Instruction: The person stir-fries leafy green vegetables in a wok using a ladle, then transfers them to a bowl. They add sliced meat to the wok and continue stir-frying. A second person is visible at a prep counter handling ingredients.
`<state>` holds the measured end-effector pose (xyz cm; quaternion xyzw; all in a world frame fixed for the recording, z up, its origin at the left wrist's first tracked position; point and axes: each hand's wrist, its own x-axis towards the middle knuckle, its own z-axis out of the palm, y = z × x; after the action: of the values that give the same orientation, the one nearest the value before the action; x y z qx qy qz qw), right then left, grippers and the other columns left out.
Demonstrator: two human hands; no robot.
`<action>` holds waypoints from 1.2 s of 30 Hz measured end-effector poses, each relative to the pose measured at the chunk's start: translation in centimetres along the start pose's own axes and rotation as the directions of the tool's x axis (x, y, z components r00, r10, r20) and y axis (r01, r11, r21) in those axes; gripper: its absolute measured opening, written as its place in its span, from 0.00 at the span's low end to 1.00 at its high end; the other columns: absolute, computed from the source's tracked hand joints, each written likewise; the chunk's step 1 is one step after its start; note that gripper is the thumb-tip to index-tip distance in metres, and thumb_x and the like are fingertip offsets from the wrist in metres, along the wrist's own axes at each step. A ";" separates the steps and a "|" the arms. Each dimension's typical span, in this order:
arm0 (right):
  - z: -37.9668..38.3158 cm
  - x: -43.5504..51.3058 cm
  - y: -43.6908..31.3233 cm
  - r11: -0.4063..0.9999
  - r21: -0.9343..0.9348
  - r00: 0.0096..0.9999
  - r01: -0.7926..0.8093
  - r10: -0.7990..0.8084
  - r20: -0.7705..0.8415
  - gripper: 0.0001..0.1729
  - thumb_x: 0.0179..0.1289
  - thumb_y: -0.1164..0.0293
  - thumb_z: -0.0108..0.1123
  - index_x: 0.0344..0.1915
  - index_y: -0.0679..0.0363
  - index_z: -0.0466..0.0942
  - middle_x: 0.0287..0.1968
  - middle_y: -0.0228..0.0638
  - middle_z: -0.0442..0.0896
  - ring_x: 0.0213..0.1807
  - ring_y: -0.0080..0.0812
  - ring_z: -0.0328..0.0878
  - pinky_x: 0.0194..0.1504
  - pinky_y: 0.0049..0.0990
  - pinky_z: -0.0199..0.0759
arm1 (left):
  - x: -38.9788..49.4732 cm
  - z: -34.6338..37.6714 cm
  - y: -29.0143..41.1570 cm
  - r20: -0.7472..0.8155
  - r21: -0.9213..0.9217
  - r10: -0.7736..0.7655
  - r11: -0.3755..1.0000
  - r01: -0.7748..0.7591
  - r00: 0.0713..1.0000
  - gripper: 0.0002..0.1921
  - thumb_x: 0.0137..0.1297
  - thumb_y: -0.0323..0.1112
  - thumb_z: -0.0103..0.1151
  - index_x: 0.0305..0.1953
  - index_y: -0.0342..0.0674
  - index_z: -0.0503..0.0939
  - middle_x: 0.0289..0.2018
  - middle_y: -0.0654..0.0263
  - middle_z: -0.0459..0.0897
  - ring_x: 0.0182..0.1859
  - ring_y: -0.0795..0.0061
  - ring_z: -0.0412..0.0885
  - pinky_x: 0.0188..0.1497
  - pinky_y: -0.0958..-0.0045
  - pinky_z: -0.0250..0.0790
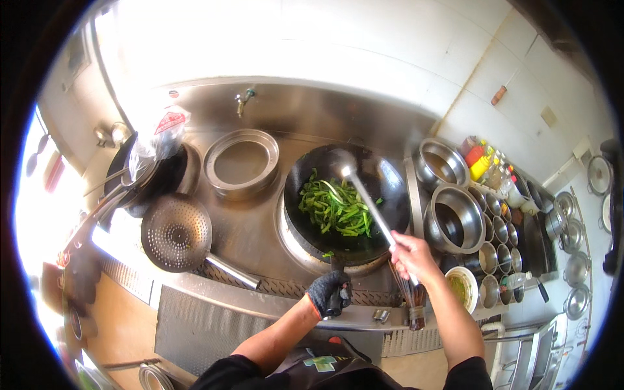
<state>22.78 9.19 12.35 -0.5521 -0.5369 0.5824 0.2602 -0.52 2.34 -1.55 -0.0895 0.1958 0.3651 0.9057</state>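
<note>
My left hand [330, 294], in a dark knit glove, is closed around the handle of a black wok [390, 214]. The wok sits on a burner ring [287, 243] in the steel range. Chopped green leafy vegetables [336, 207] lie heaped in its middle, and a small green scrap rests on the near rim. Bare, my right hand [412, 256] grips a long-handled steel ladle [368, 197]. The ladle's bowl is inside the wok, at the upper edge of the greens.
A perforated strainer [176, 234] and a steel pot [241, 165] stand left of the wok. To its right are steel basins [454, 219], sauce bottles [480, 168], several seasoning cups [487, 257], a white bowl [460, 287] and a bamboo wok brush [414, 307]. A faucet [241, 103] juts from the backsplash.
</note>
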 end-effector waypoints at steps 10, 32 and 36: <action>-9.3 -20.0 -3.1 0.842 -0.538 0.970 0.035 0.100 0.219 0.30 0.65 0.72 0.66 0.68 0.48 0.73 0.30 0.31 0.82 0.25 0.23 0.74 0.29 0.24 0.71 | -8.1 3.8 -2.4 0.053 0.020 -0.015 1.000 0.014 0.998 0.07 0.62 0.32 0.56 0.29 0.40 0.71 0.26 0.62 0.77 0.27 0.69 0.77 0.30 0.69 0.73; 5.3 -8.2 7.5 0.689 -0.610 0.872 0.391 -0.489 0.006 0.28 0.63 0.75 0.65 0.64 0.59 0.75 0.37 0.43 0.83 0.32 0.35 0.82 0.37 0.30 0.77 | -1.4 0.6 0.3 -0.010 0.088 0.006 0.996 -0.005 1.000 0.06 0.68 0.32 0.51 0.32 0.42 0.72 0.25 0.69 0.75 0.24 0.76 0.76 0.25 0.74 0.67; 3.7 -0.5 3.3 0.482 -0.726 0.825 0.490 -0.526 0.207 0.27 0.64 0.78 0.58 0.64 0.55 0.76 0.38 0.47 0.77 0.37 0.40 0.78 0.40 0.36 0.74 | -1.0 0.7 1.0 0.006 0.036 -0.052 0.998 0.052 0.999 0.04 0.67 0.32 0.51 0.36 0.40 0.74 0.25 0.68 0.77 0.24 0.74 0.77 0.25 0.72 0.71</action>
<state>20.48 6.53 8.86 -0.4371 -0.8608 0.1896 0.1787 -1.71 2.68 -0.50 -0.0770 0.1970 0.3382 0.9170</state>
